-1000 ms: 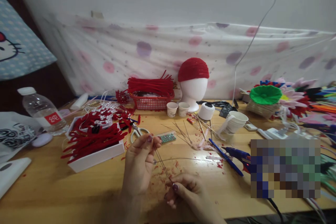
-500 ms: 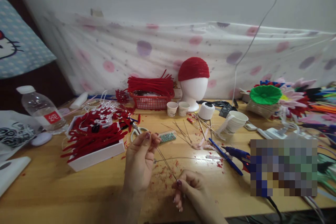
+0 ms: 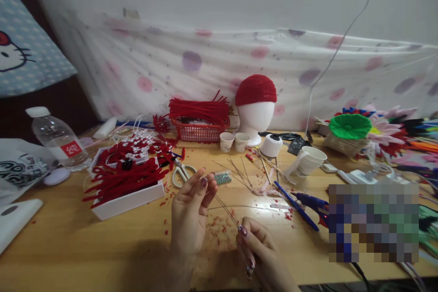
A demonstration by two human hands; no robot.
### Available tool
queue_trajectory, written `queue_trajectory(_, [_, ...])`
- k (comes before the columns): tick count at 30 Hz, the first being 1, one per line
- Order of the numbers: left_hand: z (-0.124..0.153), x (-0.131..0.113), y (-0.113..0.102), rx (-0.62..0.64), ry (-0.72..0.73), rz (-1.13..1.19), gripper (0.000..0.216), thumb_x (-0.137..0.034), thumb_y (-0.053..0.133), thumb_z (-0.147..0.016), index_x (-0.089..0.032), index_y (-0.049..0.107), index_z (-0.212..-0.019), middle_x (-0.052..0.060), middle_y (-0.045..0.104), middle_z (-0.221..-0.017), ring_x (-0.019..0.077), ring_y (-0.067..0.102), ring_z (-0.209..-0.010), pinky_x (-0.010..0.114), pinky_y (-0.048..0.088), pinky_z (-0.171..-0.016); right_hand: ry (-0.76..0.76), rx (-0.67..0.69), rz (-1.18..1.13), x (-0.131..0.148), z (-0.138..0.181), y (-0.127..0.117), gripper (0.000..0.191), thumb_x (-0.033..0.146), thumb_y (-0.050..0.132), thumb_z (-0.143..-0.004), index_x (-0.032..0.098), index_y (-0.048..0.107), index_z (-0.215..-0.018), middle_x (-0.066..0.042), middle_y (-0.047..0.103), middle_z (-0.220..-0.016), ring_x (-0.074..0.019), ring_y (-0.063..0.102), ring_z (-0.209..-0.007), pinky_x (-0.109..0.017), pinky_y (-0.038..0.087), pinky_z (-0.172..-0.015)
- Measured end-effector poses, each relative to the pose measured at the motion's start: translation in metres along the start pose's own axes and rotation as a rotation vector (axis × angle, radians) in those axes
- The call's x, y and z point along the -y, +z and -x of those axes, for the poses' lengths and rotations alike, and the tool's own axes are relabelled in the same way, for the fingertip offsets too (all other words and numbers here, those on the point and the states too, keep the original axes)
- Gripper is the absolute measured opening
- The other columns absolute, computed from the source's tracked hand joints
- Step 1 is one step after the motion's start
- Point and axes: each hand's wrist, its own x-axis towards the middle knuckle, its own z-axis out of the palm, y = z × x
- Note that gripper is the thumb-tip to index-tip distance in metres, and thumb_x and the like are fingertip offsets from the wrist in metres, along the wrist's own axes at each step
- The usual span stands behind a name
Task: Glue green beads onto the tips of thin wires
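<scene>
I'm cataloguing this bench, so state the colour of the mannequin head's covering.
The covering is red, seen best in the head camera view.

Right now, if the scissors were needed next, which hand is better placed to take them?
Probably the left hand: the white-handled scissors lie just beyond it, while the right hand is farther off. Both pinch thin wire, so the left would likely need to let go first.

it's the left hand riding high, wrist upright, thumb pinched in against the fingertips, while the right hand works lower and nearer the body, thumb pressed to forefinger, remaining fingers curled loosely beneath!
</scene>
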Motion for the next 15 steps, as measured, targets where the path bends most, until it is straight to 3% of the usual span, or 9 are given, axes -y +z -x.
queue_trajectory(9, [0.011,0.011,-0.005,0.023,-0.106,-0.099,0.033,-0.026,0.088,-0.054,-0.014,0.075,-0.082,0.006,0.076,-0.077,0.0112,0.070,-0.065,0.018,0.058,-0.066,-0.005,0.063,-0.073,-0.001,0.001,0.001,0.038,0.044,0.067,-0.082,0.019,0.044,-0.064,0.011,0.033,-0.038,-0.0025,0.022,-0.032,-0.015,0.021,-0.034])
queue_trajectory(15, [0.008,0.014,-0.010,-0.010,-0.079,-0.107,0.031,-0.030,0.088,-0.053,-0.014,0.074,-0.076,0.003,0.074,-0.070,0.0092,0.067,-0.060,0.017,0.057,-0.062,-0.021,0.071,0.140,-0.004,0.003,-0.002,0.039,0.050,0.059,-0.085,0.019,0.047,-0.065,0.010,0.038,-0.038,-0.0038,0.028,-0.031,-0.017,0.023,-0.036])
